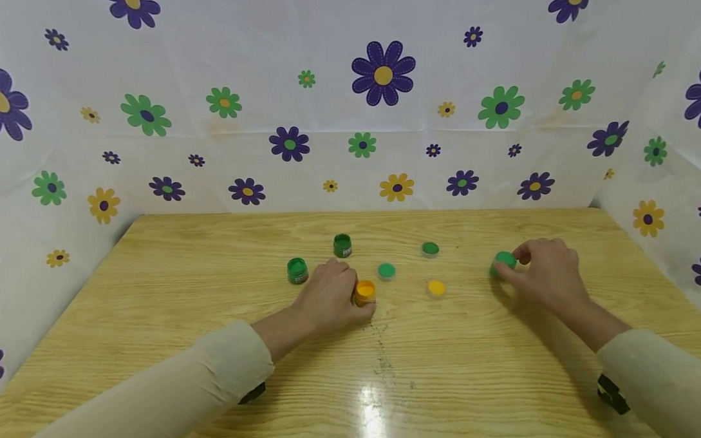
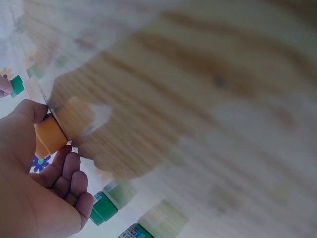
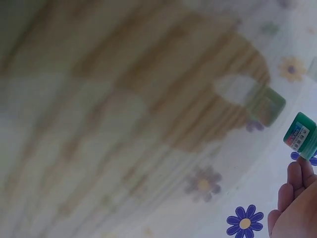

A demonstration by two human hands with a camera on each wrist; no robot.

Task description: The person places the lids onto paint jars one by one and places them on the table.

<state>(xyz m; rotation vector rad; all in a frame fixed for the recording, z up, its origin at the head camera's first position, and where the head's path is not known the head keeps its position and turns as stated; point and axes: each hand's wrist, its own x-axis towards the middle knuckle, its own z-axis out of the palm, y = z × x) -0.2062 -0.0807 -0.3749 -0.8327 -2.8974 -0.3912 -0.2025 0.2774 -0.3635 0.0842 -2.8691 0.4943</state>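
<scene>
My left hand [image 1: 332,298] pinches a small jar of yellow-orange paint [image 1: 365,293] between thumb and fingers. That jar is uncapped and stands on the table, its base meeting its own reflection in the left wrist view. Over at the right, my right hand [image 1: 548,275] holds a green paint jar [image 1: 504,260] with a lighter green top. A printed label on this green jar [image 3: 298,135] faces the right wrist camera, and the jar hangs tilted, apart from its reflection. Two uncapped green paint jars [image 1: 297,271] [image 1: 342,246] stand just beyond the left hand.
Between the hands lie three loose lids: a dark green one [image 1: 429,249], a light green one [image 1: 386,271] and a yellow one [image 1: 436,288]. The glossy wooden table [image 1: 449,383] ends at a white flowered cloth [image 1: 254,119] along its back and sides.
</scene>
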